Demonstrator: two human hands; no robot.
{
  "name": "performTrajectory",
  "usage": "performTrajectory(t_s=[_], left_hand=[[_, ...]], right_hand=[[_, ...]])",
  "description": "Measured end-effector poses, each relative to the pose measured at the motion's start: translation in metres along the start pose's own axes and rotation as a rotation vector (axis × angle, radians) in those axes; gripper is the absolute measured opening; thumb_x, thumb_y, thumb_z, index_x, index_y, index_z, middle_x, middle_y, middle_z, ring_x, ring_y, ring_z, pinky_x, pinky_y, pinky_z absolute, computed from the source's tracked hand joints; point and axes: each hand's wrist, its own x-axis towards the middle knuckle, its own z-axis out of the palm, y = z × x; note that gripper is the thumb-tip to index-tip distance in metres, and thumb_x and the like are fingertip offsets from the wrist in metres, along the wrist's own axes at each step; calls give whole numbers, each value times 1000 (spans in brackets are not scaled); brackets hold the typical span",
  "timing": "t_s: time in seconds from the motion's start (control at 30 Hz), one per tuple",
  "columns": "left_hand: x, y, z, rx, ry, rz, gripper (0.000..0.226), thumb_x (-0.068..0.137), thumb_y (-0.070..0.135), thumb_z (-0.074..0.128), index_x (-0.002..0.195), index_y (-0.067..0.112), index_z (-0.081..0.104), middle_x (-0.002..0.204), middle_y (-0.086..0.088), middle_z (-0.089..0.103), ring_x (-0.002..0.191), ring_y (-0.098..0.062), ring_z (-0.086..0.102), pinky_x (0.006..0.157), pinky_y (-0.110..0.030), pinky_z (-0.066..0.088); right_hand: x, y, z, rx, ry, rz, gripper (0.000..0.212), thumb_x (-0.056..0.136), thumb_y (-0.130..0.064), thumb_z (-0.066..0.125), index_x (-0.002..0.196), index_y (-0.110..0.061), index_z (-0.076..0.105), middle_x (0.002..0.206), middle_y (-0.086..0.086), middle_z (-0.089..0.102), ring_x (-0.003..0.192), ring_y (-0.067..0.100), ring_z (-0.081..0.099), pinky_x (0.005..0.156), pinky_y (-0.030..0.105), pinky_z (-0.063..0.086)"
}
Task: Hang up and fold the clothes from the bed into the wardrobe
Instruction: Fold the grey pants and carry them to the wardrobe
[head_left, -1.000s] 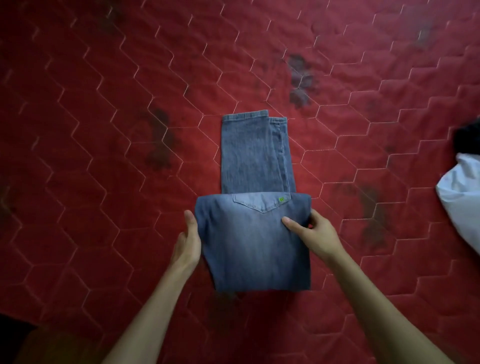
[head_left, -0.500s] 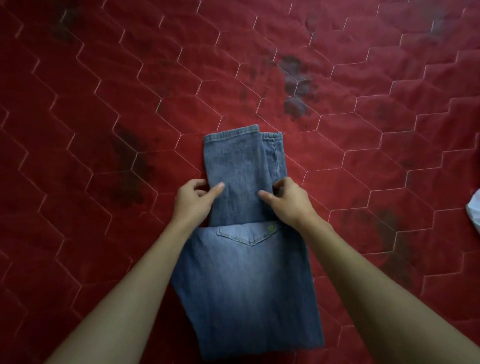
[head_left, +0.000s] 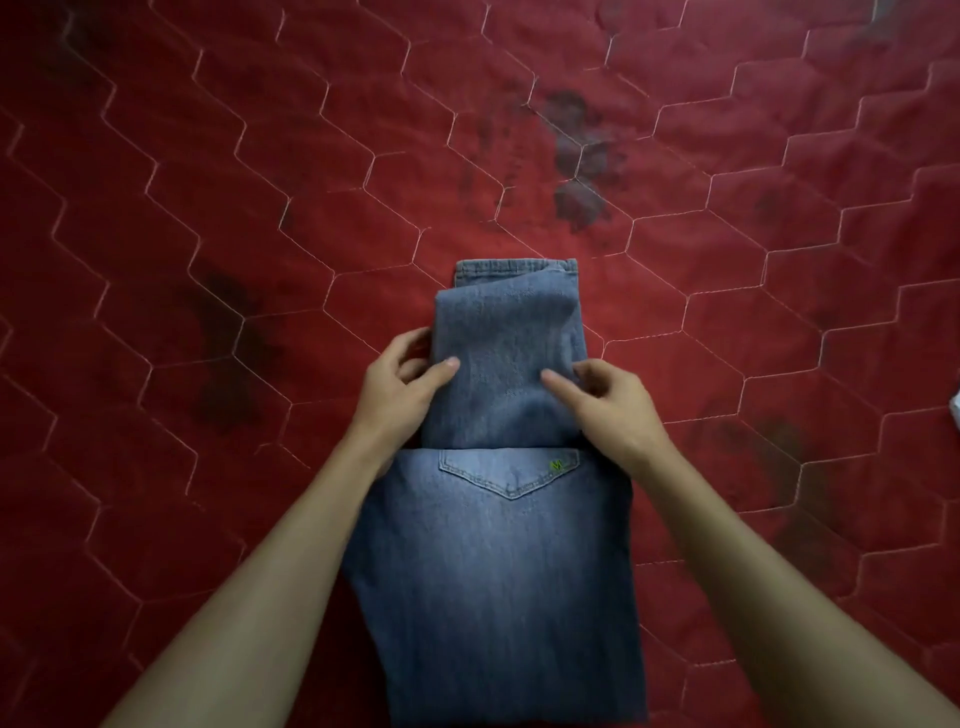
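**Item 1: jeans** (head_left: 498, 571). Blue denim, lying flat on the bedspread with the seat side up. Take the back pocket (head_left: 511, 470), with its small green mark, as your landmark. On your side of the pocket, the broad seat panel runs down between your forearms. Beyond the pocket, the leg section is doubled on itself. Its rounded fold rides over the hems, which peep out at the far end.

**Item 2: left hand** (head_left: 402, 379). Beyond and left of the pocket, at the left edge of the doubled legs. The thumb lies on top of the denim and the fingers curl round the edge, a narrow pinch on the cloth.

**Item 3: right hand** (head_left: 608, 400). Beyond and right of the pocket, mirroring the left. The thumb points inward over the cloth and the fingers are tucked at the right edge, pinching likewise.

**Purpose, as judged.** You grip both edges level with each other so the layers travel together and the fold lands square. A one-sided pull would likely skew it. The folding looks partway done, and the wardrobe is not in view.

**Item 4: bedspread** (head_left: 208, 156). Red, quilted in hexagons, with dark patches well beyond the pocket on either side. It serves as the flat folding surface.

**Item 5: pale scrap** (head_left: 955, 410). Far right of the pocket, at the frame's edge. Too little shows to name it.
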Motion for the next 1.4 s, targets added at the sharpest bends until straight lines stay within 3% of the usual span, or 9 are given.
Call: performTrajectory(t_s=[0.1,0.27,0.43,0.57,0.7,0.8,0.97,1.13,1.4], left_hand=[[7,14,5,-19,-100,-43,27,90,28,70,116,22,68,107,3,74,88,-1,72,72,-20,57],[31,49,23,-196,-9,103,17,90,11,70,104,19,67,98,6,74,86,-7,72,79,-27,58],[47,32,22,206,122,104,65,89,27,72,145,16,41,108,-1,69,99,-15,67,97,-40,53],[35,12,5,260,100,31,30,87,48,66,100,20,64,89,0,70,89,-21,69,87,-51,57],[0,-17,-24,302,-141,-157,63,84,70,55,96,10,69,96,-16,74,94,-33,71,87,-49,58],[-29,-28,-48,321,-312,-293,87,59,95,53,103,23,75,103,3,77,104,-16,70,101,-41,47],[-72,-38,-62,162,-510,-384,51,68,41,85,114,22,73,113,-2,74,111,-20,68,106,-42,46],[-89,-39,-39,75,-354,-234,50,68,21,84,116,24,69,107,4,76,102,-10,70,86,-22,53],[-111,-73,-4,227,28,-155,57,65,57,83,109,25,67,104,15,70,97,2,65,85,-21,51]], right_hand=[[15,-19,-7,322,-76,37,42,79,-55,74,86,-15,63,76,-4,64,69,9,58,69,34,51],[41,-47,-16,412,60,-187,14,92,-21,68,106,-20,70,82,-4,67,66,4,60,61,24,52],[45,-11,-9,198,274,-120,12,91,-32,66,100,-26,70,82,-6,73,75,10,69,77,38,59],[14,8,-11,339,-33,94,41,94,-46,60,111,-9,65,87,4,71,65,9,65,58,26,55],[-35,22,-21,315,-213,105,55,86,-69,50,117,-26,64,104,-5,75,93,-1,70,81,20,50],[-67,31,-28,295,-243,101,49,82,-61,60,124,-36,56,107,-18,68,90,-18,63,74,6,46],[-108,52,-26,390,-248,170,58,67,-11,89,118,-21,63,107,-2,75,93,8,72,68,18,56],[-151,81,-14,454,76,116,54,67,-10,88,114,-24,65,105,-10,75,92,2,71,72,15,55],[-164,118,6,246,58,296,62,57,-61,86,106,-28,65,109,-8,70,97,8,69,85,32,56]])
